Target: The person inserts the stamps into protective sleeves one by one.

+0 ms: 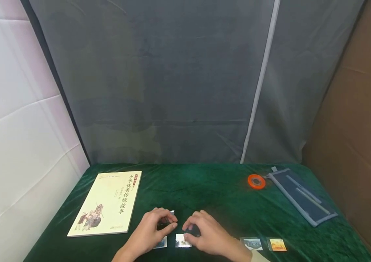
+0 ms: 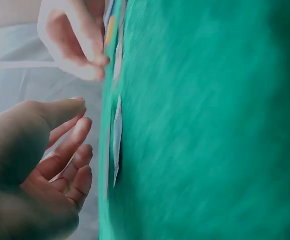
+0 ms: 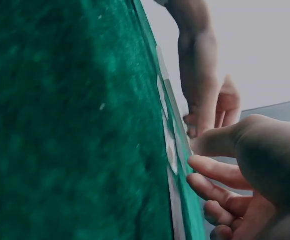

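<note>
Both hands hover low over the near middle of the table, fingers loosely bent and apart from each other. My left hand (image 1: 152, 231) is above a small blue-toned picture card (image 1: 162, 243), stamp-like and partly covered by the hand. Beside it lies a whitish picture card (image 1: 183, 241); the thumb of my right hand (image 1: 208, 233) is at its right edge, and whether they touch I cannot tell. Another card (image 1: 172, 212) peeks out behind the left fingers. Nothing shows between the left thumb and fingers in the left wrist view, where a card (image 2: 117, 142) lies edge-on.
Right of the right hand lie a grey-blue picture card (image 1: 252, 243) and an orange one (image 1: 276, 245), seemingly in clear sleeves. A cream book (image 1: 110, 203) is at left. An orange round object (image 1: 256, 181) and a dark zip pouch (image 1: 300, 194) lie at back right on green cloth (image 1: 185, 182).
</note>
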The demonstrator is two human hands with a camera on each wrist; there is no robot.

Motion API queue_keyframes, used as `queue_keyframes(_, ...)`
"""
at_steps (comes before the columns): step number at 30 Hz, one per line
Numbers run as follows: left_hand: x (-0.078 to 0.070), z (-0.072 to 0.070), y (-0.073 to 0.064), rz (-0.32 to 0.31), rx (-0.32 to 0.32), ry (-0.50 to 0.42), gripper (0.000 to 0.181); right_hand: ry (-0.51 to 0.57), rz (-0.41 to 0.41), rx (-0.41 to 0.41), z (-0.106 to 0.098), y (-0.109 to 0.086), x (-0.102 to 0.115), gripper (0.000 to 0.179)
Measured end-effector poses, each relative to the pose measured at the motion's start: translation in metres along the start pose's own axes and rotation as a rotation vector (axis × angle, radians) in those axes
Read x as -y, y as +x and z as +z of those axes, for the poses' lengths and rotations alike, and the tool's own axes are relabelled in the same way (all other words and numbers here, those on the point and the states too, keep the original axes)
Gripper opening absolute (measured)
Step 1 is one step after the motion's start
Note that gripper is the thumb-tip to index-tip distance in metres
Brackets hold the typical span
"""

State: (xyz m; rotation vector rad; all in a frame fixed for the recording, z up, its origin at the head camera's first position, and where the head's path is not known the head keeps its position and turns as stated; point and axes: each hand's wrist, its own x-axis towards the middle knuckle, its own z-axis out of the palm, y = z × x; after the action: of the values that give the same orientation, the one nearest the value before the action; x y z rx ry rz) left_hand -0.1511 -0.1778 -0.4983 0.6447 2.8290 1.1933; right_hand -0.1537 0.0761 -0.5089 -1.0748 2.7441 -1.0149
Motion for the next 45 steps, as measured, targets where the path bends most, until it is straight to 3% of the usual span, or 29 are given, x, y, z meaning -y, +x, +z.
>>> queue_keyframes(4,0.019,-0.011,0.010,-0.086,-0.089,0.016,0.006,0.012,-0.035,0.001,0.006,0.005,0.010,0.012)
queue_keyframes(7,0.034,-0.017,0.018,-0.155,-0.136,0.007,0.008,-0.002,-0.063,0.047,0.014,0.011,0.020,0.015)
queue_keyframes(10,0.043,-0.022,0.022,-0.225,-0.145,-0.051,0.007,-0.043,-0.099,0.098,0.021,0.018,0.032,0.021)
queue_keyframes(15,0.048,-0.027,0.020,-0.299,-0.140,-0.159,0.010,-0.215,-0.196,0.119,0.031,0.024,0.044,0.035)
queue_keyframes(18,0.047,-0.030,0.018,-0.264,-0.090,-0.164,0.013,-0.246,-0.182,0.134,0.035,0.026,0.045,0.035)
queue_keyframes(23,0.042,-0.041,0.014,-0.118,0.068,-0.118,0.025,-0.171,-0.094,0.177,0.038,0.026,0.044,0.025)
queue_keyframes(27,0.037,-0.048,0.012,-0.047,0.150,-0.095,0.035,-0.147,-0.088,0.165,0.038,0.026,0.042,0.021)
queue_keyframes(36,0.036,-0.045,0.015,-0.024,0.150,-0.078,0.038,-0.248,-0.184,0.071,0.040,0.027,0.035,0.035)
queue_keyframes(41,0.036,-0.043,0.018,-0.017,0.146,-0.074,0.037,-0.193,-0.163,0.084,0.036,0.028,0.036,0.036)
queue_keyframes(45,0.036,-0.042,0.018,-0.018,0.137,-0.065,0.036,-0.174,-0.158,0.061,0.035,0.028,0.037,0.025)
